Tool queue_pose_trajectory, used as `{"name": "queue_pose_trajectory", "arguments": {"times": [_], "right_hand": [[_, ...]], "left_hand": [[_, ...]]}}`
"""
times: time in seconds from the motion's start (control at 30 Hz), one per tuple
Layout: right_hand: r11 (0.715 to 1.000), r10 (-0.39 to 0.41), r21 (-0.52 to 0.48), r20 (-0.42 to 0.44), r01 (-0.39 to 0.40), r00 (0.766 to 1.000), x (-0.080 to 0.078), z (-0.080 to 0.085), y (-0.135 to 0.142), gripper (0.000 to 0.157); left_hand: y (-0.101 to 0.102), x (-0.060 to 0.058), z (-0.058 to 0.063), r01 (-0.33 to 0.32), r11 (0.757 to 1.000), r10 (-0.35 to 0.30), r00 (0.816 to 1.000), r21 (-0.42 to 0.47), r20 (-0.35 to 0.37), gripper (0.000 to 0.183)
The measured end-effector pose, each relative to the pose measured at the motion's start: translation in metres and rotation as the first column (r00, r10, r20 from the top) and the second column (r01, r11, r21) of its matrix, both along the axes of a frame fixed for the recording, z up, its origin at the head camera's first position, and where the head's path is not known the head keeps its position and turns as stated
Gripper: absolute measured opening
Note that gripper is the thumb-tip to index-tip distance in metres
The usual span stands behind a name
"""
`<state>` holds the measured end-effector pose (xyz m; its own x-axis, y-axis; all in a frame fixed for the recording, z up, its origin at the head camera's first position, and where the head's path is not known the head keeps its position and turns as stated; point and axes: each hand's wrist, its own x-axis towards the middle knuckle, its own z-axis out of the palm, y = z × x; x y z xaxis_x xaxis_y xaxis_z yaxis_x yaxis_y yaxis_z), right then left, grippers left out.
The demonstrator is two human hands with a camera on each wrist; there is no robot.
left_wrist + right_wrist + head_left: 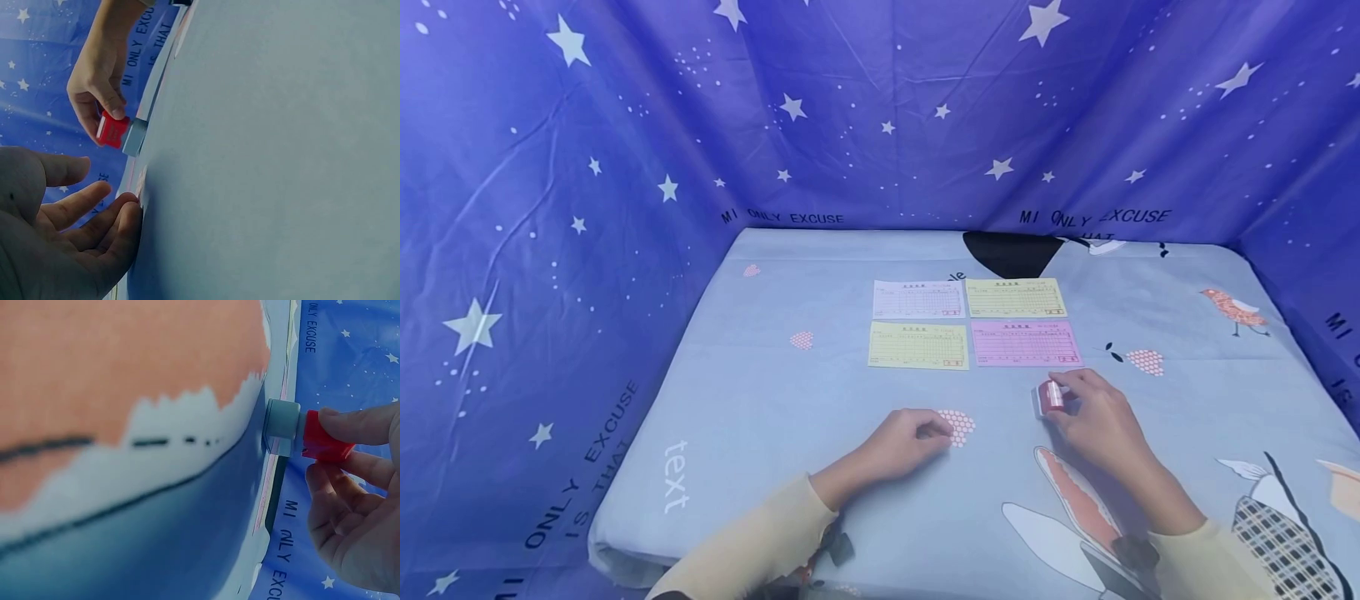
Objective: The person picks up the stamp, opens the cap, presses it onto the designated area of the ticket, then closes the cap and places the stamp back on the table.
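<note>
My right hand (pixel 1093 417) pinches the red top of a small stamp (pixel 1051 397) between thumb and fingers. In the right wrist view the stamp's pale grey base (pixel 282 419) is right at the cloth. Just beyond it lie several printed slips in two rows: a white slip (pixel 917 298) and a yellow slip (pixel 1015 297) behind, another yellow slip (pixel 918 345) and a pink slip (pixel 1027 342) in front. Each has a small boxed mark in its lower right corner. My left hand (pixel 906 442) rests on the cloth with loosely bent fingers, holding nothing.
A pale blue printed cloth (pixel 760 392) covers the padded surface under the slips. Blue star-patterned curtains (pixel 880 117) hang behind it and along both sides. A printed heart (pixel 958 427) lies beside the left fingertips.
</note>
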<state>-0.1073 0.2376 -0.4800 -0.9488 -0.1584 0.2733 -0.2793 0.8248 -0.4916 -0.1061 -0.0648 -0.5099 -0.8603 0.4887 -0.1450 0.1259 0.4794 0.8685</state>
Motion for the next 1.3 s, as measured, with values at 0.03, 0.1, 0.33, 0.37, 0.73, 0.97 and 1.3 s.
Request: {"name": "queue_pose_trajectory", "arguments": {"times": [0.03,0.1,0.33,0.37,0.73,0.97,1.3], "right_hand": [[1.0,0.002,0.002,-0.003,-0.002,1.0,0.0,-0.001,0.0,0.054],[1.0,0.003,0.001,-0.003,-0.003,1.0,0.0,-0.002,0.0,0.054],[1.0,-0.01,0.017,0.023,0.01,1.0,0.0,-0.004,0.0,0.056],[1.0,-0.013,0.022,0.028,0.012,1.0,0.0,-0.005,0.001,0.056],[0.999,-0.035,0.011,0.058,0.035,0.998,0.004,-0.009,0.0,0.058],[1.0,-0.03,0.002,0.088,0.03,0.996,0.002,-0.004,0.001,0.059],[1.0,-0.02,0.017,0.133,0.018,0.991,0.0,0.0,0.0,0.061]], "left_hand": [[0.0,0.0,0.0,0.0,1.0,0.0,1.0,-0.002,-0.002,0.016],[0.0,0.001,0.001,0.001,1.0,-0.002,1.0,-0.007,-0.005,0.015],[0.001,0.0,0.0,0.002,1.0,-0.003,1.0,-0.017,-0.022,0.015],[0.002,0.0,0.0,0.003,1.0,-0.004,1.0,-0.02,-0.023,0.015],[0.0,-0.002,-0.001,0.07,0.997,-0.071,0.997,-0.032,-0.033,0.017],[-0.001,-0.009,0.001,0.098,0.995,-0.098,0.995,-0.007,0.01,0.019],[0.0,-0.011,0.002,0.095,0.995,-0.095,0.995,-0.019,0.013,0.019]]}}
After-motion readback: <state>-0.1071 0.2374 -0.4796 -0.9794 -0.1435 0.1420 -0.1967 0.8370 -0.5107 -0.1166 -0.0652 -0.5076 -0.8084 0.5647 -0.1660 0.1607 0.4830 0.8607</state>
